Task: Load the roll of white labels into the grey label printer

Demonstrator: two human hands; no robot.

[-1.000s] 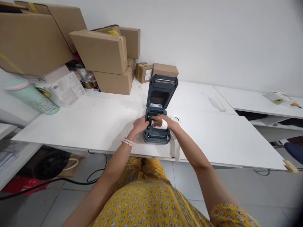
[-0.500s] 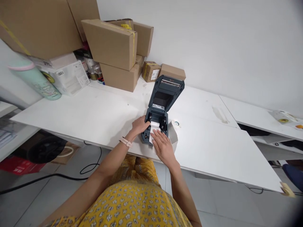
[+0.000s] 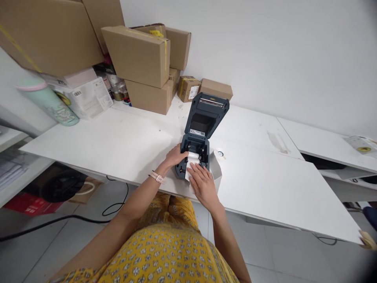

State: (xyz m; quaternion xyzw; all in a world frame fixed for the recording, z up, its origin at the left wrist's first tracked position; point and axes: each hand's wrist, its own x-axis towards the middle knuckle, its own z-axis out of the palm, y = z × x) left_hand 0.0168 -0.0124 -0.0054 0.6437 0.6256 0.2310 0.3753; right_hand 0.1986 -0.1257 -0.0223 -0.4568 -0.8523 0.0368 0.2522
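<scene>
- Centrally, a dark grey label printer [image 3: 196, 138] stood near the front edge of the white surface [image 3: 265, 177], its lid [image 3: 206, 118] tipped up and back on the hinge.
- Inside the printer's bay sat a white paper roll [image 3: 193, 155], lying crosswise, with a paper strip [image 3: 190, 164] running from it toward the printer's front.
- At the printer's left side was the left hand [image 3: 175, 156], fingers along the outer wall and thumb reaching over the rim close to the roll's left end; whether it pinched anything, one could not tell.
- The right hand [image 3: 203, 184] lay palm down and flattened, fingers stretched out side by side over the paper strip at the front of the printer.
- The hands were apart, one on each side of the strip.
- A pale loose strip [image 3: 216, 171] curved along the printer's right side, partly behind the right hand; just beyond it, a small ring-marked white piece [image 3: 220, 154] rested on the surface.
- A pink wristband [image 3: 156, 177] circled the left wrist.
- Behind the printer, near the wall, a small taped carton [image 3: 188, 88] stood beside a plain cardboard box [image 3: 216, 89].
- Farther left were stacked cardboard boxes [image 3: 149, 96], a white printed carton [image 3: 88, 100] and a mint-green tumbler [image 3: 51, 104].
</scene>
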